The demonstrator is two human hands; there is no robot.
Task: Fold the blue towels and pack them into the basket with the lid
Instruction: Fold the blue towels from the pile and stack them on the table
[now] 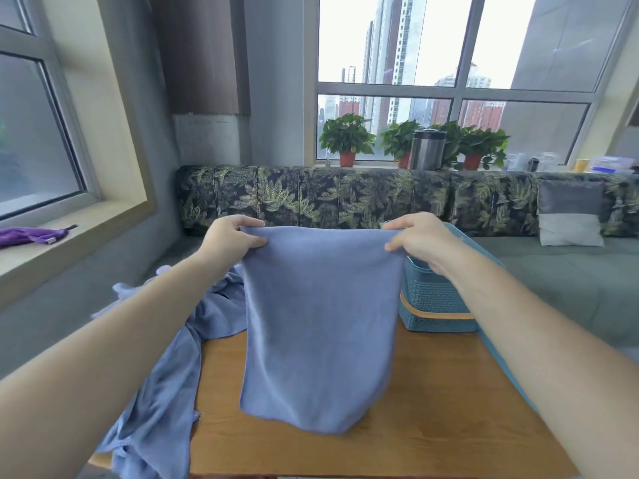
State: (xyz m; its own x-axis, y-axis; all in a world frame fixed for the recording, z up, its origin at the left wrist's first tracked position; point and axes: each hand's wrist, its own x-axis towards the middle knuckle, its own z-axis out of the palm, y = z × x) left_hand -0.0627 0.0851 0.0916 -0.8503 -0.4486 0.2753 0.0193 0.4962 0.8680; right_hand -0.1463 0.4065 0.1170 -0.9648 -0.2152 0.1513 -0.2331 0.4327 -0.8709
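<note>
Blue towel [318, 323], plain soft terry in a dusty lavender-blue, held up flat by its top edge over a wooden table [432, 392], lower end rounded and low over the tabletop. Left hand [231, 240] pinching the top left corner, right hand [420, 242] pinching the top right corner, fingers curled over the edge. Teal woven-look basket [432, 299] with a tan band just behind the towel's right side; teal lid [463, 236] partly hidden by the right forearm. More blue towels [173, 357] heaped off the table's left edge
</note>
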